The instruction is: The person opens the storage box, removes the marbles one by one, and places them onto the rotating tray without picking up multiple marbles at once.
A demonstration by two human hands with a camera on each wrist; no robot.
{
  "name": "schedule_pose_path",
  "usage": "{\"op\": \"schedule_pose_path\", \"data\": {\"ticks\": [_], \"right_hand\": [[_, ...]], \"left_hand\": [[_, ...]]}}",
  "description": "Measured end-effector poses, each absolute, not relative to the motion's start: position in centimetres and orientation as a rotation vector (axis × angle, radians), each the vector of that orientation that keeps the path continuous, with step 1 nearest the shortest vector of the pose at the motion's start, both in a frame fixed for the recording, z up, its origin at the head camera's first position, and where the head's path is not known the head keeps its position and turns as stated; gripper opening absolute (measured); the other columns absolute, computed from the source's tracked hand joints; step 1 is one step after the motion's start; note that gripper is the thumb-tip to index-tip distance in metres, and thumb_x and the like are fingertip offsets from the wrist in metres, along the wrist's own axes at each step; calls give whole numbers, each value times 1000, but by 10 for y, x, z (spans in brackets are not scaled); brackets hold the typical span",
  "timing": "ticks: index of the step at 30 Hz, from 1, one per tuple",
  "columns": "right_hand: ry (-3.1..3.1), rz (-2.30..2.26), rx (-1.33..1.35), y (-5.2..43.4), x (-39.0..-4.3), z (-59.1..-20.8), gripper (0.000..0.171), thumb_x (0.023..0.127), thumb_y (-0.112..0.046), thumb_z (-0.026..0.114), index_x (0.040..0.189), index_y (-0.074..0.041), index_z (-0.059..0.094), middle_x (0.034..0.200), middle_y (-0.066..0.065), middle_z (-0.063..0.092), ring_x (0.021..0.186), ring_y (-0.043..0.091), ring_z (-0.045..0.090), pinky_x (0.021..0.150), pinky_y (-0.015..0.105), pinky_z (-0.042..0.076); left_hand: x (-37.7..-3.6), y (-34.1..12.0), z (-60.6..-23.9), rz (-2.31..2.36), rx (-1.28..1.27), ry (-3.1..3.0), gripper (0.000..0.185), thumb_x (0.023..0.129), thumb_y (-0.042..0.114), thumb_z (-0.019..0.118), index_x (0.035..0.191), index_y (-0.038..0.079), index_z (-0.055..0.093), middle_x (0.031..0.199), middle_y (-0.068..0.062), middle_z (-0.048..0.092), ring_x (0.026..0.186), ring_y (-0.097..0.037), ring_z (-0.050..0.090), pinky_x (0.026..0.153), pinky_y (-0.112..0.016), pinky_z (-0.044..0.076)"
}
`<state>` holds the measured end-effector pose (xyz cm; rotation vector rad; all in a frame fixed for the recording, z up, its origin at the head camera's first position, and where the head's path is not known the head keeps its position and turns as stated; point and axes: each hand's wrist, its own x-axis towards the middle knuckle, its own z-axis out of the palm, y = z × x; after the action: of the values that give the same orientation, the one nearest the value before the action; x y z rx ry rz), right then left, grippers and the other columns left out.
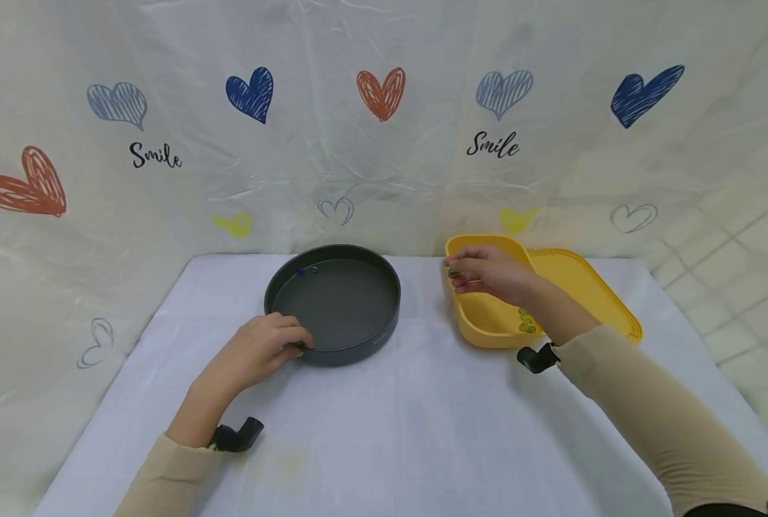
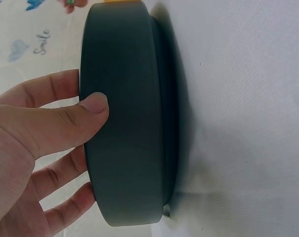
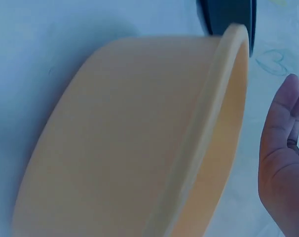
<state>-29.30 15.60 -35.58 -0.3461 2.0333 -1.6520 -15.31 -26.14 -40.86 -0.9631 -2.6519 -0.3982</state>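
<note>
1. Right hand (image 1: 496, 276): raised over the far-left part of the yellow container (image 1: 487, 339); thumb and fingertips pinching a small item; in the right wrist view, apart from the rim.
2. Green piece (image 1: 452, 273): small, held at the fingertips of item 1, above the left rim of the container; exact shape too small to tell.
3. Left hand (image 1: 261, 350): gripping the near-left side of the round pan (image 1: 338, 312); in the left wrist view, thumb flat against the outer wall, fingers over the rim on the inner side.
4. Pan: dark grey, round, low-walled; upright near the far edge of the table (image 1: 409, 438), left of middle; directly beyond and to the right of item 3.
5. Blue piece (image 1: 302, 271): small, inside the pan, by the far wall; well apart from the left hand.
6. Pale-green piece (image 1: 315, 269): just right of item 5, likewise inside the pan.
7. Container: yellow, deep, with rounded corners; near the far edge of the table, right of the pan and apart from it.
8. Green pieces (image 1: 526, 323): small group on the floor of the container, toward the near-right corner; below the right forearm.
9. Yellow lid (image 1: 574, 287): flat, beside the container, toward the far-right corner of the table.
</note>
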Motion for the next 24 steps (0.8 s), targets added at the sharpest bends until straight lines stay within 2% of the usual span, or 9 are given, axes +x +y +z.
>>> {"op": "schedule_pose_path", "data": {"ticks": [4, 16, 24], "right_hand": [[1969, -1694, -333, 149, -287, -355, 31, 103, -18, 57, 125, 4, 55, 100, 8, 65, 87, 20, 64, 86, 35, 58], [1838, -1761, -320, 128, -278, -355, 17, 101, -18, 60, 110, -5, 66, 94, 5, 67, 82, 16, 66, 84, 31, 58], [1800, -1769, -333, 115, -277, -357, 14, 102, -16, 58, 106, -7, 68, 91, 4, 68, 81, 16, 66, 84, 31, 58]], "left_hand": [[-153, -261, -408, -402, -969, -2651, 28, 78, 6, 84, 94, 26, 74, 91, 15, 67, 83, -10, 62, 72, -31, 51], [-153, -261, -408, -404, -960, -2658, 27, 78, 6, 84, 93, 26, 75, 91, 14, 67, 83, -10, 63, 72, -31, 51], [-154, -262, -409, -401, -961, -2660, 27, 78, 6, 84, 94, 26, 75, 92, 14, 67, 84, -11, 63, 73, -31, 52]]}}
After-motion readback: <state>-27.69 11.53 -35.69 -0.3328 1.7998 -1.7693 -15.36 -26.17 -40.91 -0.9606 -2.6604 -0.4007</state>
